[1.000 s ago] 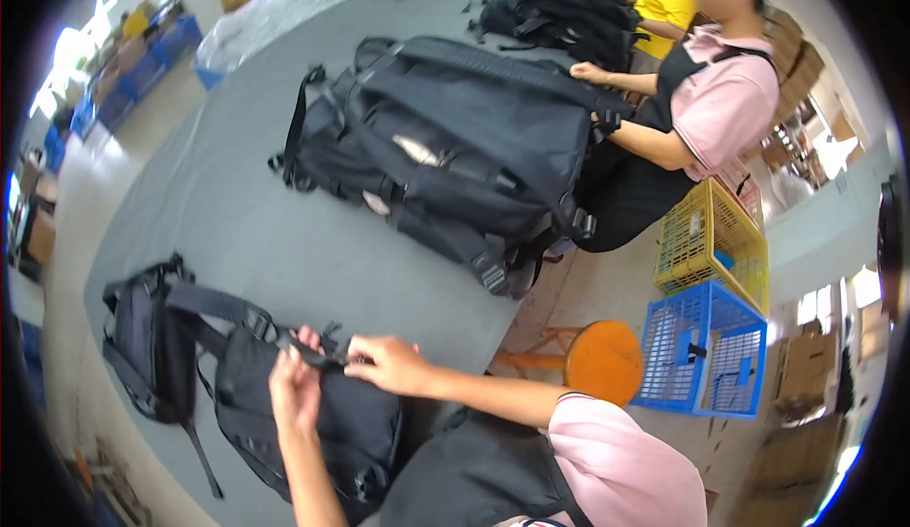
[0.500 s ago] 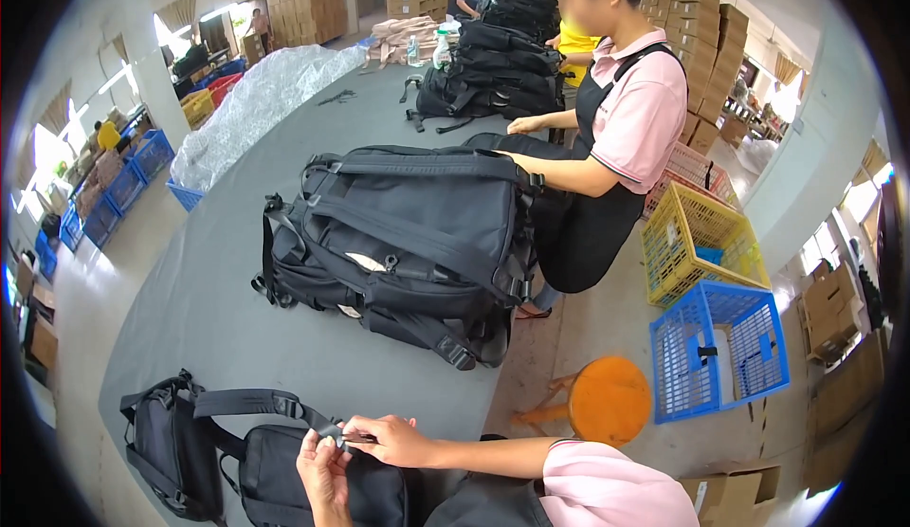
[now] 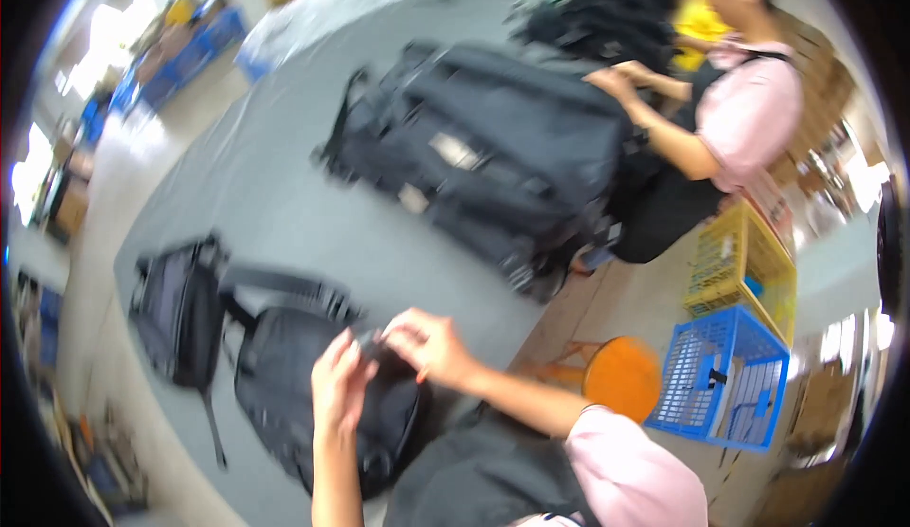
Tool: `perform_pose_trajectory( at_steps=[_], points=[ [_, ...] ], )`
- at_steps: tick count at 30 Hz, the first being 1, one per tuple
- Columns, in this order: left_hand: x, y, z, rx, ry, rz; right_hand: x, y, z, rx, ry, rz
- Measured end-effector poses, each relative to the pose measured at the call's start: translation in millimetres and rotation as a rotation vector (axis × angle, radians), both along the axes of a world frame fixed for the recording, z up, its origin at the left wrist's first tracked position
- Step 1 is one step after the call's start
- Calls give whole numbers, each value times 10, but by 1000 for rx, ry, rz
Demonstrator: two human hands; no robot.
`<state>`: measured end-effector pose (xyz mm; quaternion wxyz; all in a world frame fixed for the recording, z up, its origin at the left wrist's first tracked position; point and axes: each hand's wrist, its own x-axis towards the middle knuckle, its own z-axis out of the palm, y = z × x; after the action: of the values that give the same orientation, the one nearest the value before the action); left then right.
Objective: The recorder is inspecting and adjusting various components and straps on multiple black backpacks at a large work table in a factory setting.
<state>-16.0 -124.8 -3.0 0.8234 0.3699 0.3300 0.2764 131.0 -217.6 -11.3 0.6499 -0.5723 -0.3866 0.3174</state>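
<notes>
A black backpack lies on the grey table in front of me, with its padded shoulder strap stretched toward my hands. My left hand pinches the thin webbing at the strap's end, above the backpack. Close beside it, my right hand has its fingers closed at the same webbing end. Motion blur hides what is between the right fingers. A smaller black bag lies to the left of the backpack, one thin strap hanging toward the table's near edge.
Stacked black backpacks lie farther up the grey table. A co-worker in a pink shirt stands at its right side, hands on the stack. An orange stool, a blue crate and a yellow crate stand at right.
The view has tilted down and turned, so the table scene sits differently and is blurred. My hands stay together at the strap end; the dark tool seen in my right hand is no longer distinct.
</notes>
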Motion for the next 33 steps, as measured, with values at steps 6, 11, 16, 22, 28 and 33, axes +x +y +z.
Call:
perform_pose_trajectory(
  at_steps=[6,11,16,22,28,33],
  points=[
    [41,-18,8,-154,-51,4,91,-297,-83,-157,46,-79],
    [-65,15,-45,-192,-85,31,9,-169,102,-87,-472,-34],
    [-76,-54,-10,-205,-115,9,26,-125,204,-102,-678,78],
    [-369,-280,5,-1,14,-82,378,-131,-7,-208,-71,34],
    [-885,-130,8,320,374,162,517,354,15,-372,-173,60],
    [-971,-1,-44,265,379,266,592,1053,-348,-203,-530,200]
  ],
)
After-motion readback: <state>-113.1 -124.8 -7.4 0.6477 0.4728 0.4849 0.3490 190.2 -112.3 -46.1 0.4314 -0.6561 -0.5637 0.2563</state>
